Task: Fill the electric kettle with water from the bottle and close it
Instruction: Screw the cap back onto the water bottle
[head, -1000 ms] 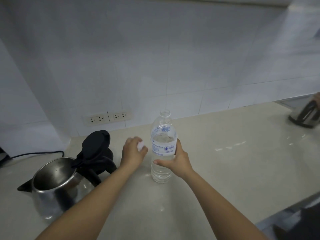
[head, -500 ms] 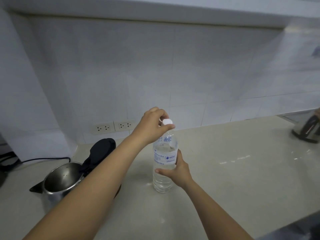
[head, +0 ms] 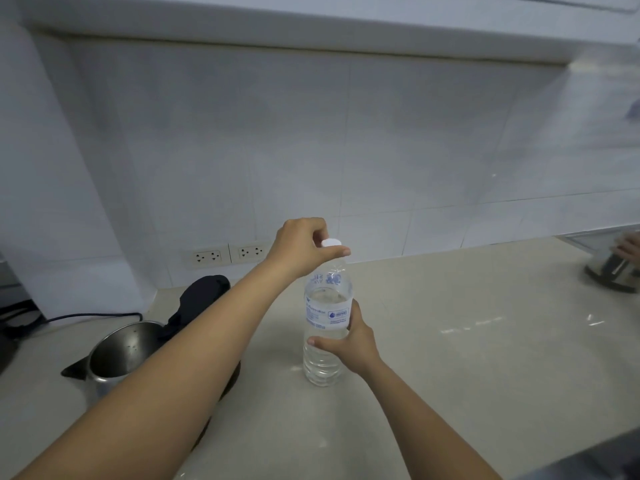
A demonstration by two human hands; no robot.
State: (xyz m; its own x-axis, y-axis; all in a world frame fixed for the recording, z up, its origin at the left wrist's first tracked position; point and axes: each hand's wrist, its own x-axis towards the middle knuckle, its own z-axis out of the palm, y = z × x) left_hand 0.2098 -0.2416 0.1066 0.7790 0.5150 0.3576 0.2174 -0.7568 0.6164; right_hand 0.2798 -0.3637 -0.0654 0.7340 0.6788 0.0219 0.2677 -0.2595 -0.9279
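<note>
A clear plastic water bottle [head: 325,362] with a white-and-blue label stands upright on the pale counter [head: 467,368], partly filled with water. My right hand [head: 349,344] grips its lower body from the right. My left hand [head: 303,249] is over the bottle's neck, fingers pinched on the white cap [head: 331,242] at its mouth. To the left stands the steel electric kettle [head: 121,355], its black lid [head: 202,297] tipped up and open, the inside visible. My left forearm crosses in front of the kettle's right side and hides its handle.
Two wall sockets [head: 230,254] sit on the tiled wall behind the kettle, with a black cord [head: 93,317] running left. At the far right edge another person's hand [head: 628,247] rests on a second metal kettle [head: 613,271].
My left hand rose from the counter beside the bottle, carrying the white cap up to the bottle's mouth, and now holds it there. My right hand kept its grip on the bottle.
</note>
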